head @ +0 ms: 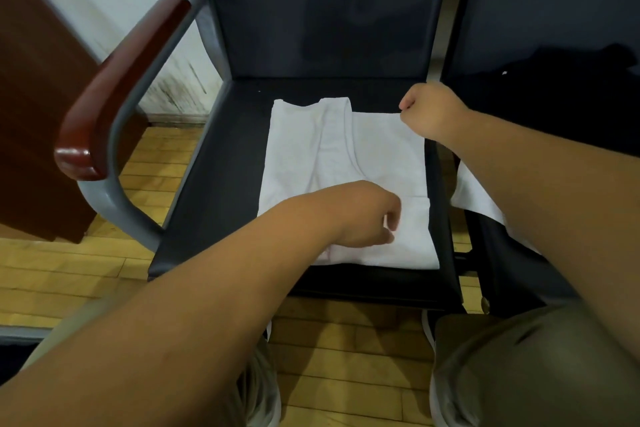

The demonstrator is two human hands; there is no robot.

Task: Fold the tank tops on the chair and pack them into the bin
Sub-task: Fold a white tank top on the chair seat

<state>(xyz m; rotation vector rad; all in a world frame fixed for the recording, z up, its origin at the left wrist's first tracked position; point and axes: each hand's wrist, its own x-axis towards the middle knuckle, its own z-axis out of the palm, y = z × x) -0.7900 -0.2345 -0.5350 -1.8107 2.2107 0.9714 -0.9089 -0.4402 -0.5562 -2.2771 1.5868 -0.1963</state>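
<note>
1. The right hand (429,111) is closed into a loose fist at the far right corner of the white tank top (367,156), its fingers curled in and pinching the cloth's edge there.
2. The left hand (367,215) lies on the near part of the same tank top, with fingers bent down and thumb tucked close. It seems to nip a bit of fabric, though the grip is partly hidden.
3. The tank top lies flat on the dark seat of the chair (214,184), one side already folded inward, with its straps toward the backrest.
4. Left of the seat is a wooden armrest (114,87) on a grey frame.
5. On the neighbouring seat to the right lies another white cloth (478,191), half hidden by the right forearm, with a dark garment (571,80) behind it.
</note>
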